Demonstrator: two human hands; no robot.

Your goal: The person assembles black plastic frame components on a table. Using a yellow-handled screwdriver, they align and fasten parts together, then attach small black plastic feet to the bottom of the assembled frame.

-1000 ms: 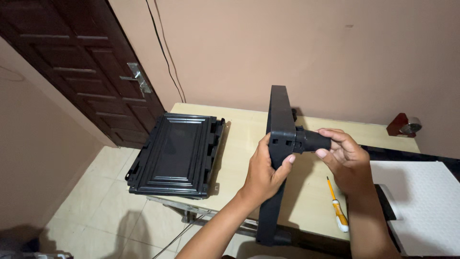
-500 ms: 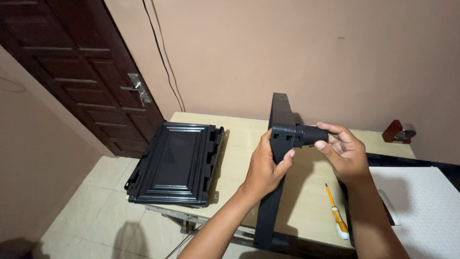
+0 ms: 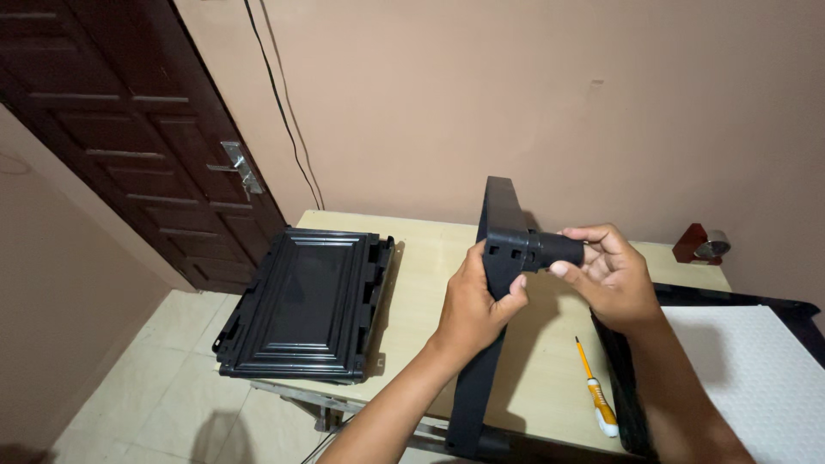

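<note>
A long black plastic panel (image 3: 497,210) stands on edge on the pale wooden table (image 3: 430,258), seen edge-on in the middle of the view. My left hand (image 3: 474,302) grips the panel's edge from the left, thumb across its front. A short black cylinder (image 3: 554,250) juts from the panel's right side, and my right hand (image 3: 608,277) wraps its fingers around that cylinder.
A flat black moulded panel (image 3: 302,292) lies on the table's left end, overhanging the edge. A yellow-handled screwdriver (image 3: 595,397) lies near the front right. A white textured sheet in a black frame (image 3: 756,369) sits at right; a red tape dispenser (image 3: 700,244) behind it. Dark door at left.
The view has drifted up and slightly left, so the table sits lower in frame. Both hands keep their hold on the standing panel and cylinder, shifted a little left.
</note>
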